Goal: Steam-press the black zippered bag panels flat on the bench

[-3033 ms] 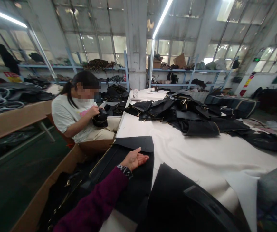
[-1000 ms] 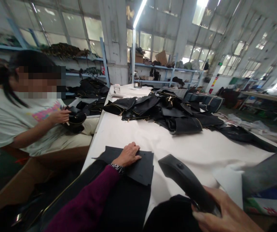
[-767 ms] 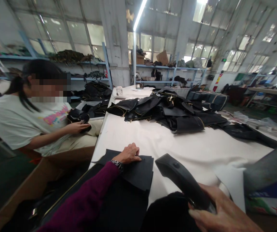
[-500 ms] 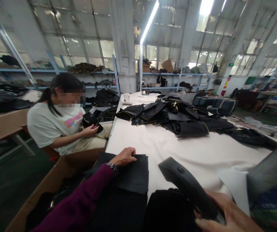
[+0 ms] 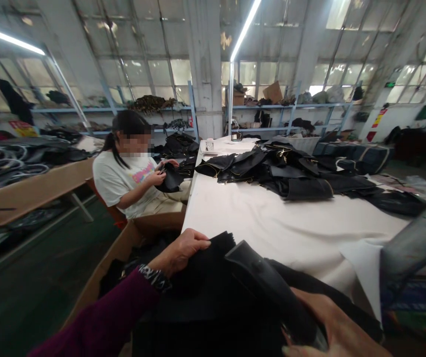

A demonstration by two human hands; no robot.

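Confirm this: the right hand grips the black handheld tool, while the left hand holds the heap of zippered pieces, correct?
Not quite: in the head view, the left hand holds the near black sheets, not the heap of zippered pieces. The right hand does grip the black handheld tool.

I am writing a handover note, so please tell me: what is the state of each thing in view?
Left grip: pinching black material
Right grip: closed around black tool
Black material: layered
Black tool: held, tilted
Box: open
Lamps: lit
Tablecloth: wrinkled
Black pieces: heaped on tablecloth
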